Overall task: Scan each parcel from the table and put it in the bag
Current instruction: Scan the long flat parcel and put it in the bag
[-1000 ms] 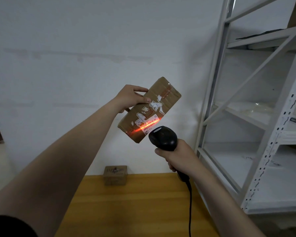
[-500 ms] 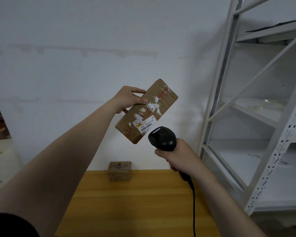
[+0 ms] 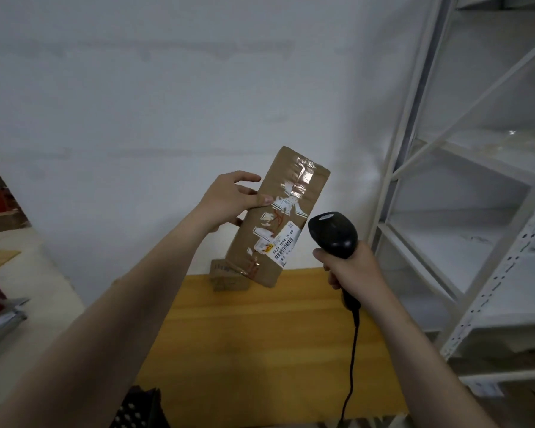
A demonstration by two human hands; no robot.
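**Head view.** The left hand (image 3: 229,199) gripped a long brown cardboard parcel (image 3: 280,211), thumb lying across the front face and fingers curled behind the left edge. The parcel was held in the air above the far end of the wooden worktop (image 3: 260,350), tilted so that its upper end leaned to the right. Clear tape ran over its front, and a white barcode label (image 3: 286,247) sat at the lower right of that face.

The right hand (image 3: 351,270) was closed round the handle of a black handheld scanner (image 3: 332,234). The scanner's head stood just beside the parcel's right edge, near the label and apart from it. A black cable (image 3: 351,359) hung from the handle down past the worktop's near edge.

A smaller cardboard box (image 3: 226,278) rested on the far end of the worktop against the white wall (image 3: 167,88), partly hidden by the parcel's lower end. A white metal shelving rack (image 3: 476,211) stood to the right of the worktop. A dark object with pale dots (image 3: 139,409) lay at the lower edge of the view; what it was could not be told.
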